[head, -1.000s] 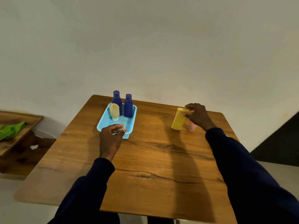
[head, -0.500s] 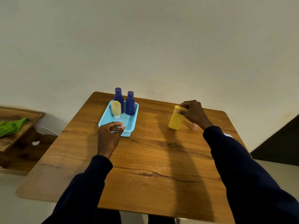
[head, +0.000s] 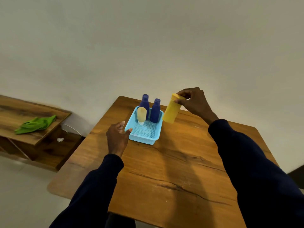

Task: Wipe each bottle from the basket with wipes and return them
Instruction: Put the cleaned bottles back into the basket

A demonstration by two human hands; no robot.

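The right hand [head: 195, 102] pinches the yellow bottle [head: 171, 109] by its top end, thumb and fingertips clamped near the cap, so that the bottle hangs tilted in the air just beside the right wall of the blue basket [head: 144, 139]. The left hand [head: 117, 137] is loosely open and holds nothing; its thumb and fingertips touch or nearly touch the basket's near-left rim, which looks like bracing. Inside the basket, at the far end, stand two dark blue bottles [head: 154, 111] side by side, with a small cream tube [head: 141, 115] standing on its cap in front of the left one; the near half of the mesh floor is bare. The step in hand appears to be setting the yellow bottle back into the basket. To do it well, carry the bottle over the right wall high enough for its lower end to pass above the rim, bring it upright over the bare near half, and lower it straight down. Steady the basket so it does not slide on the tabletop [head: 172, 170]. Release only once the base sits flat, since a top pinch lets the body swing and it could knock the neighbouring blue bottle. No wipe is visible anywhere, so whether this bottle is already wiped cannot be told.
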